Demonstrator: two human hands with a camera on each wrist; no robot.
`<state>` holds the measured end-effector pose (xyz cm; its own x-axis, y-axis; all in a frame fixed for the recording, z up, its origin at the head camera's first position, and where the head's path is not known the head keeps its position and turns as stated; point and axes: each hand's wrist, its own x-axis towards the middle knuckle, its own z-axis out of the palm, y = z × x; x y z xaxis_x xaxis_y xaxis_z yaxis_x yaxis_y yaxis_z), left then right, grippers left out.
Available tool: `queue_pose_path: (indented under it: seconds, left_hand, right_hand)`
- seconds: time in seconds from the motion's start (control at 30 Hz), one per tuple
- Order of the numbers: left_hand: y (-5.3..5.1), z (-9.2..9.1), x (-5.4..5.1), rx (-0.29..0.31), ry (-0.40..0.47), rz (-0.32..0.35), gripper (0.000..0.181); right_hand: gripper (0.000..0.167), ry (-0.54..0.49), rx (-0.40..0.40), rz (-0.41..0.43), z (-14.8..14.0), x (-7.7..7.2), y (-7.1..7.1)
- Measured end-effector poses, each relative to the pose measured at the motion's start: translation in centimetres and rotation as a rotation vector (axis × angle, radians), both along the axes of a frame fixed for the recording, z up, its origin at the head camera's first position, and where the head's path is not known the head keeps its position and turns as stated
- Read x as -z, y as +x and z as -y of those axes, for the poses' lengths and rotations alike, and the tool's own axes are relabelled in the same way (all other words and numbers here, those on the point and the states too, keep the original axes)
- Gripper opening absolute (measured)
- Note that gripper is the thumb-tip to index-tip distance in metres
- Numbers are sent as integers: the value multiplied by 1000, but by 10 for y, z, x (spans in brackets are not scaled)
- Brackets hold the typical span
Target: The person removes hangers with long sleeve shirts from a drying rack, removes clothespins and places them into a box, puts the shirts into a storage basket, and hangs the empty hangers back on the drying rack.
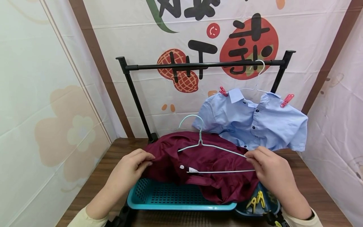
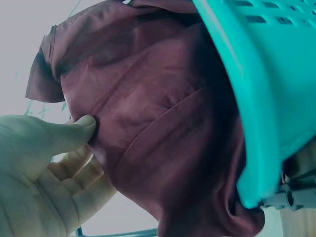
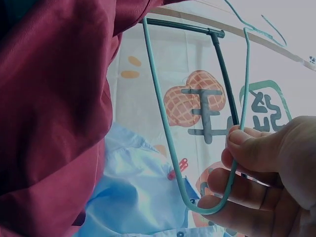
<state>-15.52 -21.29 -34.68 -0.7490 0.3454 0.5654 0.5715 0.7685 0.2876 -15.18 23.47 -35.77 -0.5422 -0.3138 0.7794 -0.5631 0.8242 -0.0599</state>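
Note:
A maroon garment [image 1: 175, 157] lies bunched over the teal basket, its collar area facing up. My left hand [image 1: 131, 168] pinches its left edge between thumb and fingers; the left wrist view shows the thumb on the cloth [image 2: 143, 113]. A light green hanger [image 1: 221, 147] has its left end inside the garment, hook upward. Its right end is pinched by my right hand [image 1: 272, 173], and in the right wrist view the fingers hold the hanger's [image 3: 168, 133] curved end, with the right hand [image 3: 266, 177] beside the maroon cloth.
Behind stands a black rack [image 1: 181, 66] with a light blue shirt [image 1: 272, 123] on a white hanger, held by red clips [image 1: 287, 100]. The teal basket [image 1: 181, 207] is in front; a blue container [image 1: 272, 209] with yellow clips [image 1: 260, 199] sits at its right.

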Motion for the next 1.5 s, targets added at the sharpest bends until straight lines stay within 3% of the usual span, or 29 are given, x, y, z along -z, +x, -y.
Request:
queue_pose_path:
  seconds: [0.3,0.6,0.8,1.27,1.5]
  left_hand:
    - [1,9,3,-22,9,40,23]
    - [-1,16,7,5,45,14,29]
    - [-4,21,8,22,86,32,32]
    - [-6,28,6,-30,121,81,32]
    - [-7,32,5,-57,108,104,31]
  right_hand:
    - [21,-4,3,3,-3,-1,-1]
    - [16,-5,-11,-9,-8,-2,-3]
    - [20,-13,-29,-15,-11,-3,-4]
    - [24,-8,20,4,-21,-5,-4]
    - [27,-10,-5,-20,-27,-7,-6]
